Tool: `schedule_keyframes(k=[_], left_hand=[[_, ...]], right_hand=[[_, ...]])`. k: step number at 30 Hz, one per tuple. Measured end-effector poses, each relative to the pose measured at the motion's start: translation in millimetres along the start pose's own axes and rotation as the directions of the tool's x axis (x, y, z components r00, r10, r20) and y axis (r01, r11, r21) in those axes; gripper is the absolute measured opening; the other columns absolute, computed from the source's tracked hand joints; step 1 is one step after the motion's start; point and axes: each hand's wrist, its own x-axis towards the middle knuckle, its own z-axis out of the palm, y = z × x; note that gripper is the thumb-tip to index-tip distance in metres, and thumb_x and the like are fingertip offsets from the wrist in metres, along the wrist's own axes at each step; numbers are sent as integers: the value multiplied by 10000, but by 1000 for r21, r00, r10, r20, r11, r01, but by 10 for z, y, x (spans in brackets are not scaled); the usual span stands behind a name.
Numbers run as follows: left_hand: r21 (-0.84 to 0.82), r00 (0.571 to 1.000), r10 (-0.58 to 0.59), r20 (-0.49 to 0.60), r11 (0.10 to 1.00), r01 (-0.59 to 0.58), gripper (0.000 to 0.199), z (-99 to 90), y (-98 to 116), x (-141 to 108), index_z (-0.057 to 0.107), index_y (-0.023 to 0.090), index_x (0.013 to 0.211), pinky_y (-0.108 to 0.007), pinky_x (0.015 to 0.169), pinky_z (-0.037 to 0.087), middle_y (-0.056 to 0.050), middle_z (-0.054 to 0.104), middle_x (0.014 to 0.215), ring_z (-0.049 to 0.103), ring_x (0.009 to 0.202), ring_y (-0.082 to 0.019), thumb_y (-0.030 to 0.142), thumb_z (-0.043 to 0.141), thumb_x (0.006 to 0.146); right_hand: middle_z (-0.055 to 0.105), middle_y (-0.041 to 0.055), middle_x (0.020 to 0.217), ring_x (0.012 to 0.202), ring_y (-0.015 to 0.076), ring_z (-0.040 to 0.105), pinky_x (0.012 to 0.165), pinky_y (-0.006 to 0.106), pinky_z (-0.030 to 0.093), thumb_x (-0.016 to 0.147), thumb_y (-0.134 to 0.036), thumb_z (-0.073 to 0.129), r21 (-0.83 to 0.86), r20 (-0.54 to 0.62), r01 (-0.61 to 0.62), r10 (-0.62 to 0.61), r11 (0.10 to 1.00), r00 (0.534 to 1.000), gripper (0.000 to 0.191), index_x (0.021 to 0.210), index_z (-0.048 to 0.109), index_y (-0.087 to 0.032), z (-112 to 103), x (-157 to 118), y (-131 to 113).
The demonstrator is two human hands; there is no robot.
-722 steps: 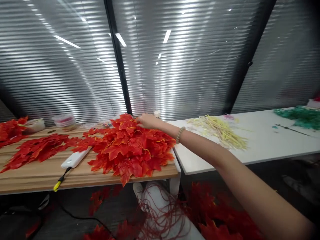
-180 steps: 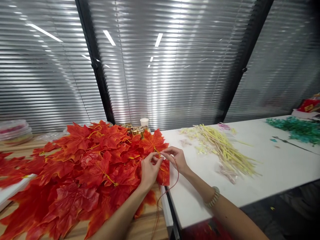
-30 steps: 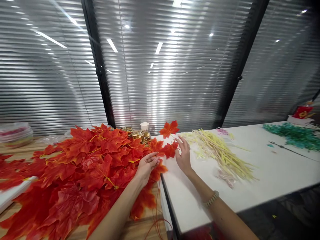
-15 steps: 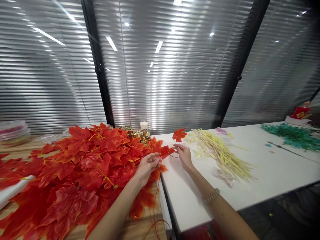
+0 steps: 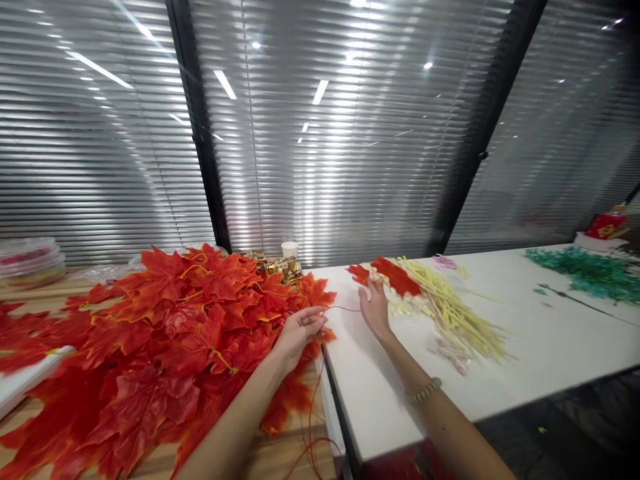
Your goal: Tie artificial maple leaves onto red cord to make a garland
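Left hand (image 5: pixel 300 335) pinches a thin red cord (image 5: pixel 341 307) between thumb and fingers; I see it run across to the right hand (image 5: pixel 376 312). Right fingers curl beside two red leaves (image 5: pixel 397 277) above the white desk (image 5: pixel 385 407); fingertips partly hidden, so cannot tell whether they pinch leaf or cord. Leaf pile (image 5: pixel 175 340) lies left. My estimate: leaves light, soft, easily creased, best held by the stem; cord limp, best gripped near its end.

Leaf pile (image 5: pixel 195 320) blocks left; yellow strips (image 5: pixel 447 300) right; near white tabletop (image 5: pixel 367 393) passable.
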Motion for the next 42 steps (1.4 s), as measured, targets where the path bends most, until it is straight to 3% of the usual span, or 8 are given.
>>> schedule_keyframes(k=[4, 10, 14, 18, 22, 25, 27, 42], left_hand=[[7, 999, -18, -36, 1000, 18, 265, 0, -17, 9, 646, 93, 926, -209, 637, 497, -65, 657, 747, 604, 597, -91, 41, 676, 668], [-15, 997, 5, -76, 1000, -6, 232, 3, -34, 20, 655, 98, 898, -219, 631, 500, -69, 664, 748, 598, 583, -91, 30, 666, 676], [-16, 996, 10, -87, 1000, -11, 240, -8, -62, 34, 653, 102, 895, -223, 637, 499, -66, 659, 739, 600, 586, -94, 43, 684, 664], [-6, 996, 18, -90, 1000, -18, 255, -17, -74, 35, 647, 108, 902, -227, 644, 493, -65, 659, 740, 603, 599, -99, 64, 696, 656], [-15, 998, 42, -54, 999, -43, 314, -14, -59, 19, 641, 111, 919, -232, 652, 489, -57, 659, 734, 600, 608, -103, 105, 732, 618], [-38, 998, 66, -23, 997, -67, 348, -8, -53, 17, 640, 105, 910, -226, 656, 486, -57, 661, 744, 599, 613, -100, 137, 760, 585], [-51, 997, 76, -23, 996, -77, 361, -4, -58, 24, 643, 100, 898, -223, 659, 485, -64, 665, 758, 601, 617, -100, 152, 775, 566], [70, 985, 157, -76, 986, -151, 287, 84, -65, -14, 615, 96, 761, -302, 691, 516, -78, 672, 676, 642, 635, -163, 254, 773, 580]], right_hand=[[542, 153, 1177, 1068, 277, 525, 871, 393, 401, 893, -340, 267, -242, 262, -40, 105, 969, 959, 433, 1186, 514, -138, -32, -101, -85], [636, 161, 854, 755, 259, 619, 641, 348, 413, 901, -262, 267, -515, 266, 103, 45, 851, 963, 350, 1021, 580, -161, -128, -207, -209], [623, 161, 763, 718, 260, 599, 605, 337, 394, 866, -210, 340, -568, 211, 116, 8, 815, 977, 296, 908, 623, -137, -137, -149, -149], [598, 156, 828, 860, 270, 531, 662, 338, 390, 869, -283, 361, -441, 47, 215, -217, 871, 975, 317, 871, 648, -148, -126, -140, -128], [570, 76, 723, 754, 197, 510, 709, 319, 391, 879, -354, 381, 88, 49, 389, -394, 917, 918, 338, 757, 638, -172, -84, -255, -248], [591, 50, 757, 724, 167, 536, 700, 298, 413, 872, -402, 406, 513, 210, 235, -386, 825, 898, 339, 777, 643, -179, -43, -352, -365], [607, 47, 798, 745, 165, 557, 708, 295, 429, 850, -429, 442, 644, 316, 76, -356, 761, 879, 330, 831, 659, -181, -24, -391, -420], [644, 38, 818, 748, 138, 573, 696, 264, 468, 639, -340, 717, 777, 590, -494, -175, 391, 788, 201, 751, 680, -177, 38, -453, -462]])
